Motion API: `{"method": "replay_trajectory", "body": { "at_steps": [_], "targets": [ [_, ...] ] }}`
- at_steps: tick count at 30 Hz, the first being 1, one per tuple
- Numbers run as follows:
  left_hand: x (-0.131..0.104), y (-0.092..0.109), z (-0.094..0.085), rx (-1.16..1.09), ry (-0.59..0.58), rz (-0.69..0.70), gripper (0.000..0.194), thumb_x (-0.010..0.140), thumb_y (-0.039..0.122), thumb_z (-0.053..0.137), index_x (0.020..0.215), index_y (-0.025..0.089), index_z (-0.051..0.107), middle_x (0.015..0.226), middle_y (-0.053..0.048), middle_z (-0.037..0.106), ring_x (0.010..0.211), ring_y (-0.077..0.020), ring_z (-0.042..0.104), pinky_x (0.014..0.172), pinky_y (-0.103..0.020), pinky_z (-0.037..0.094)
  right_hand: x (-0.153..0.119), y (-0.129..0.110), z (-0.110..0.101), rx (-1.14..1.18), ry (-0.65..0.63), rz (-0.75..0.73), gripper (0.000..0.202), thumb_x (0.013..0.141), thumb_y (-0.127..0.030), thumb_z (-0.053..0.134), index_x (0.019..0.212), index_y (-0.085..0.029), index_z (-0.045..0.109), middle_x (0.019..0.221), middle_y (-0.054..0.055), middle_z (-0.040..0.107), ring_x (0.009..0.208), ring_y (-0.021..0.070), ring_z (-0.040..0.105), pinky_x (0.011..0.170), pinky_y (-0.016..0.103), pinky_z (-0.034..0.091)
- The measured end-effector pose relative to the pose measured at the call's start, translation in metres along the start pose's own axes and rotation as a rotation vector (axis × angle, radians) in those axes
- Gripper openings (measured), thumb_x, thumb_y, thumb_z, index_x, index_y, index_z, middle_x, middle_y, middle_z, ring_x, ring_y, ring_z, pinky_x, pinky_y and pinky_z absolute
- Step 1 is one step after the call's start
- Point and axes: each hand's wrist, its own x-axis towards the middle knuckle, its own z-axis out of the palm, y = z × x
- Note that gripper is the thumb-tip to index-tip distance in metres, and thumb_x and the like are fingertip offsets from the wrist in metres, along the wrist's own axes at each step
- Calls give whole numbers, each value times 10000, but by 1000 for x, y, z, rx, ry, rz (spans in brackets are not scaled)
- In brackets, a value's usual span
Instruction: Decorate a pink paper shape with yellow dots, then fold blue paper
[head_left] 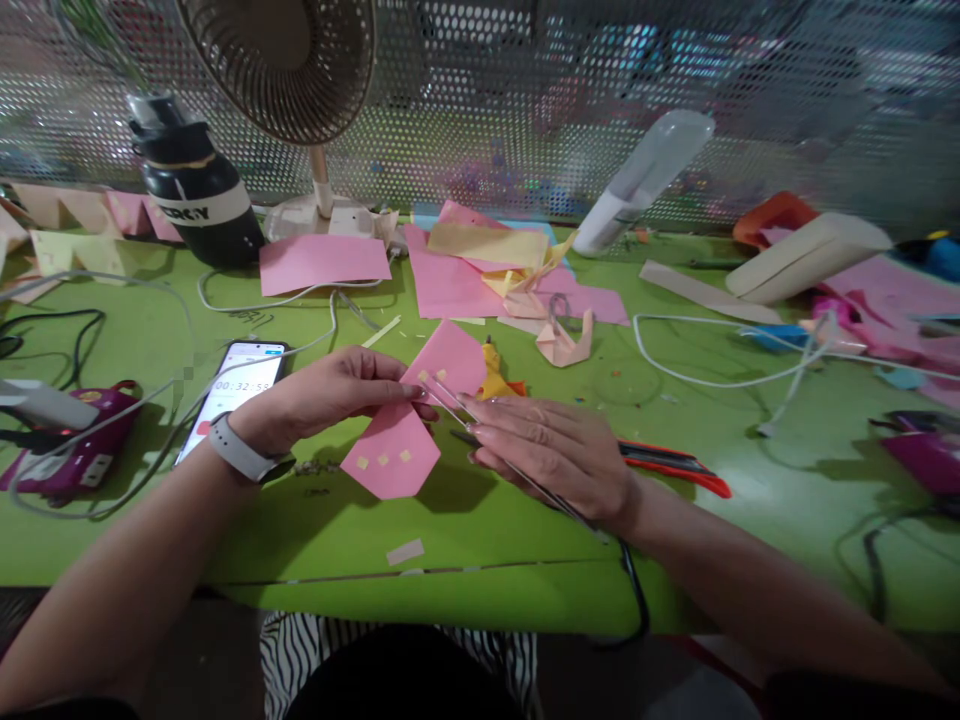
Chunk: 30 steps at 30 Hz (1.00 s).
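Pink paper (420,410) partly behind hands (551,450).

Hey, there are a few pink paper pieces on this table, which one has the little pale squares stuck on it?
The folded pink paper pinched by the left hand, beside the right hand. The pink sheets near the fan are plain.

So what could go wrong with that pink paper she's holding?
The left hand pinches the folded pink paper while the right hand lies across a thin clear stick; the paper might crease or tear. The beige desk fan could blow away the tiny paper scraps.
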Motion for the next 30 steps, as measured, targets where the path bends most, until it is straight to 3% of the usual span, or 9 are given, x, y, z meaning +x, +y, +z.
{"method": "replay_trajectory", "body": {
  "at_steps": [4,11,16,22,26,30],
  "targets": [
    [1,0,1,7,16,8,232,918,238,595,772,125,735,594,15,616,520,-60,460,577,-198,398,-1,0,3,8,3,5,299,808,-104,714,1097,-141,647,1028,116,761,988,203,724,864,326,627],
    [2,-2,3,-15,63,17,188,909,235,598,867,112,734,682,2,636,560,-64,470,566,-204,380,-6,-1,8,-34,17,-21,231,817,-124,715,1039,-167,672,1121,109,734,1050,219,701,872,340,630],
    [2,-3,4,-45,65,12,192,914,232,594,850,106,724,650,8,587,566,-67,463,544,-200,359,-3,-2,7,-96,0,-75,190,817,-141,722,999,-117,673,1050,148,748,1033,237,706,852,341,635],
    [3,-5,4,-66,62,8,203,905,255,613,802,108,709,656,6,565,575,-63,447,553,-194,359,-3,-4,6,-137,-28,-79,148,843,-164,696,989,-175,673,1068,98,752,1068,225,690,843,336,638],
    [3,-5,4,-68,60,4,184,900,246,617,828,110,716,656,7,569,577,-63,452,550,-193,358,-6,-3,6,-92,-19,-64,232,813,-147,722,1039,-142,669,1127,137,727,1114,245,668,894,346,619],
    [3,-4,6,-80,81,2,177,902,241,609,833,114,711,668,7,582,571,-66,462,556,-199,382,-8,-3,7,-11,-8,-21,303,799,-122,726,1088,-185,661,1186,100,707,1139,241,653,895,363,619]
  ]
}}
